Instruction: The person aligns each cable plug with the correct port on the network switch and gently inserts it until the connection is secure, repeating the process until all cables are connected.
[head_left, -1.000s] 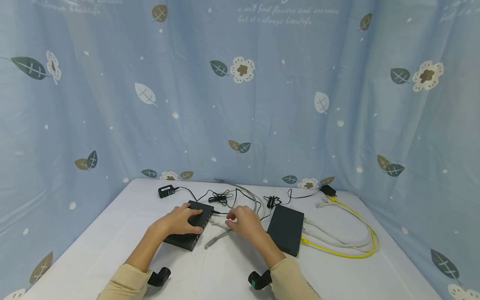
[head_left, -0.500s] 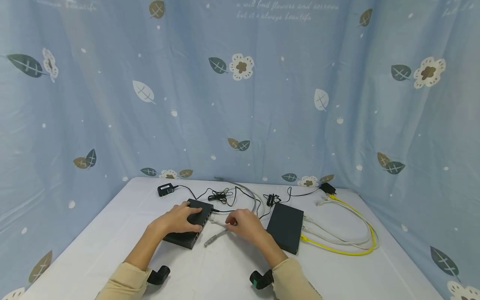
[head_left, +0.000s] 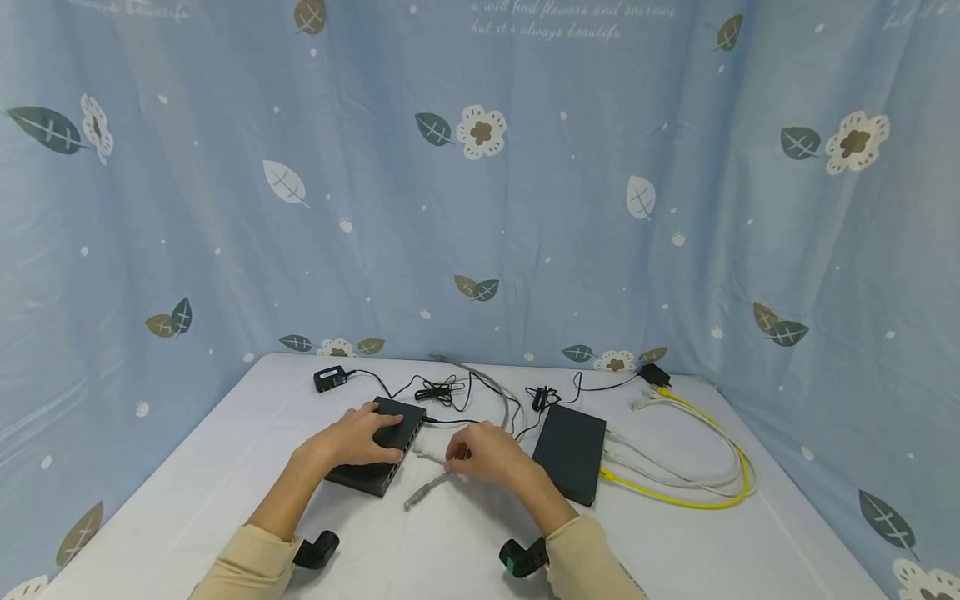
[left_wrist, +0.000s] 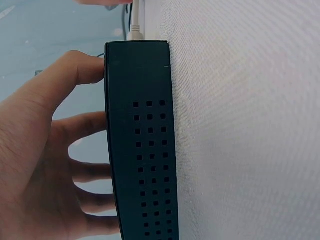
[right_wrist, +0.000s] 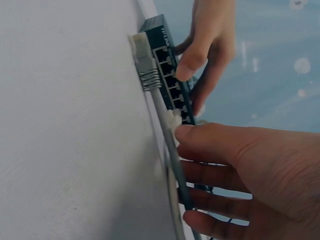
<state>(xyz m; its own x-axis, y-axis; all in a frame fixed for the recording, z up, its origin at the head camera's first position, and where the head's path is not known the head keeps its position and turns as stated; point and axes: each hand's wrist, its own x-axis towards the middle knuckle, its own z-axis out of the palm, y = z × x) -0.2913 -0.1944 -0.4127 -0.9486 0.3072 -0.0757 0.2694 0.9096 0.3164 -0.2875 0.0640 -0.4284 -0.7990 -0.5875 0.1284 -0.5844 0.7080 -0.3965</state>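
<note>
My left hand [head_left: 358,442] lies spread over the top of a black network switch [left_wrist: 142,80], thumb near the row of ports. In the right wrist view, the ports [right_wrist: 172,82] face my right hand [head_left: 487,454]. Its thumb and curled fingers pinch a whitish network cable just behind its plug [right_wrist: 173,119], close to the ports. Across the fingers runs a grey network cable [right_wrist: 167,125], its ribbed plug [head_left: 415,500] free on the table before the switch. Which cable the lower fingers bear on, I cannot tell.
To the right lies a second black switch [head_left: 572,454] with white cables and a yellow cable [head_left: 675,502] plugged in. Black power adapters [head_left: 330,378] and bundled cords [head_left: 438,392] lie at the back. A blue patterned curtain [head_left: 480,208] hangs behind the table.
My right hand has closed its fingers and shifted slightly left and nearer to me. The grey plug and the whitish plug have moved toward me. My left hand stays on the switch.
</note>
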